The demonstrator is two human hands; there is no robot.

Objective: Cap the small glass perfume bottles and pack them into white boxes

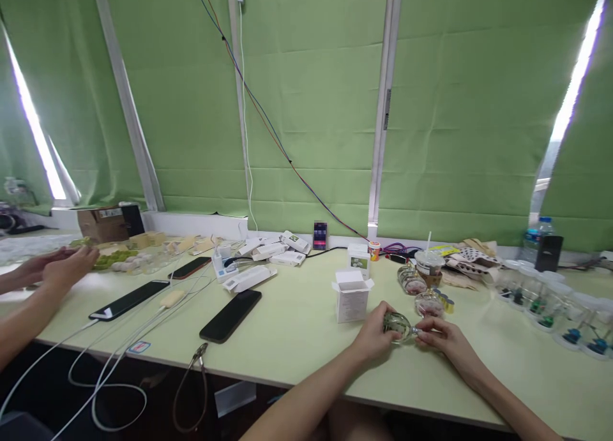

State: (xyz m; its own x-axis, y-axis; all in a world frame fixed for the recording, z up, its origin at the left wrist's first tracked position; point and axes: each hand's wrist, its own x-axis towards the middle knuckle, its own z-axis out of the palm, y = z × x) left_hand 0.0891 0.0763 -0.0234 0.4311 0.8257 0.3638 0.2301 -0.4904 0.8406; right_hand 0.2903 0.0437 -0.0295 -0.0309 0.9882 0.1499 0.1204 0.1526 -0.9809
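Observation:
My left hand (378, 334) is closed around the body of a rounded clear glass bottle (396, 325) with greenish contents, tilted low over the table. The fingers of my right hand (438, 339) pinch the narrow silvery neck end of that bottle. Just beyond my hands lie similar round glass bottles (429, 305) with pinkish contents, beside several small yellow-rimmed caps (445, 300). An open white box (352, 297) stands upright to the left of the bottles, its flaps raised.
Phones (230, 316), white cables and flattened white boxes (249, 279) lie to the left. At the far left are another person's hands (67, 265). Clear jars (550, 300) with coloured contents line the right side; a lidded cup (430, 265) stands behind the bottles.

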